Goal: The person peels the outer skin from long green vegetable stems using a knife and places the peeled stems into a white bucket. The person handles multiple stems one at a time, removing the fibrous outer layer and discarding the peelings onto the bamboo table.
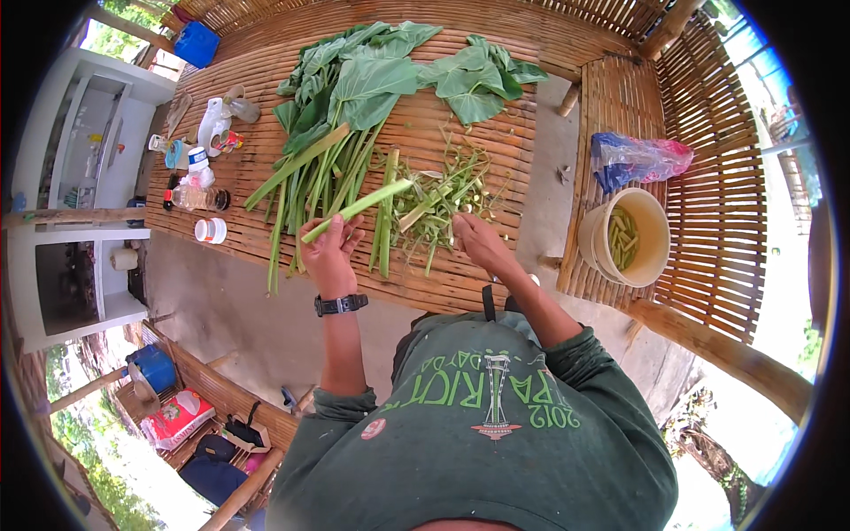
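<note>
My left hand (329, 257), with a black watch on its wrist, is closed around the lower end of a light green leaf stalk (367, 202). The stalk slants up to the right over the bamboo table (252, 239). My right hand (481, 241) is closed at the right side of a heap of stringy green peelings (456, 186); what its fingers hold, if anything, does not show. Left of the heap lies a bundle of long leafy stalks (341, 168), their big green leaves (376, 84) pointing away from me. More cut leaves (474, 84) lie beyond the peelings.
To the right, a cream bucket (591, 243) with cut green pieces stands on a bamboo bench (620, 102) beside a blue and pink plastic bag (637, 159). At the table's left are a clear bottle (195, 197), a white jar (211, 231) and a white jug (212, 124).
</note>
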### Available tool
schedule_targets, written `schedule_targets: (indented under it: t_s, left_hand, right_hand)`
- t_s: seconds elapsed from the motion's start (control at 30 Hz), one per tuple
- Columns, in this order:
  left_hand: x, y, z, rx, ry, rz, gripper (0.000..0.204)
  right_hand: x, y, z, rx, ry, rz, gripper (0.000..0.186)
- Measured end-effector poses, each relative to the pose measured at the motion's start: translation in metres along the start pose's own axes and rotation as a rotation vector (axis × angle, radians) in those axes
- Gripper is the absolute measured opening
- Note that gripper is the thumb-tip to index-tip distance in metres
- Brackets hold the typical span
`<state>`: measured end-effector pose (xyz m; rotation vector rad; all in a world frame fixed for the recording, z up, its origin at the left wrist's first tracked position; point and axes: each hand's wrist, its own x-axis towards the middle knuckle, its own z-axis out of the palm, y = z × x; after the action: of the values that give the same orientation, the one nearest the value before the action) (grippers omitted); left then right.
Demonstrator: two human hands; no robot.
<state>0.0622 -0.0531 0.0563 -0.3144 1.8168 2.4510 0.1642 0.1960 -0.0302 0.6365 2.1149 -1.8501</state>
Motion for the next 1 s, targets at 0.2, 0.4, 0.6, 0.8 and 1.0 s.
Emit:
schedule_targets:
  t_s: [0.2, 0.4, 0.6, 0.8, 1.0]
  left_hand:
    - [-0.026, -0.031, 0.034, -0.021, -0.023, -0.08, 0.023]
    - [-0.078, -0.094, 0.156, 0.037, -0.206, -0.224, 0.017]
    - [-0.145, -0.168, 0.302, 0.114, -0.559, -0.253, 0.018]
    - [-0.216, -0.205, 0.398, 0.189, -0.784, -0.168, 0.019]
    - [-0.258, -0.226, 0.436, 0.267, -0.917, -0.106, 0.019]
  right_hand:
    - [-0.039, 0.014, -0.027, 0.085, 0.205, -0.148, 0.043]
    - [-0.113, 0.016, -0.12, 0.065, 0.373, -0.123, 0.046]
    - [-0.204, 0.017, -0.223, 0.117, 0.669, -0.191, 0.045]
    - [-0.314, -0.01, -0.293, 0.004, 1.131, -0.82, 0.048]
    - [-0.244, 0.169, -0.307, -0.062, 0.868, 0.05, 0.044]
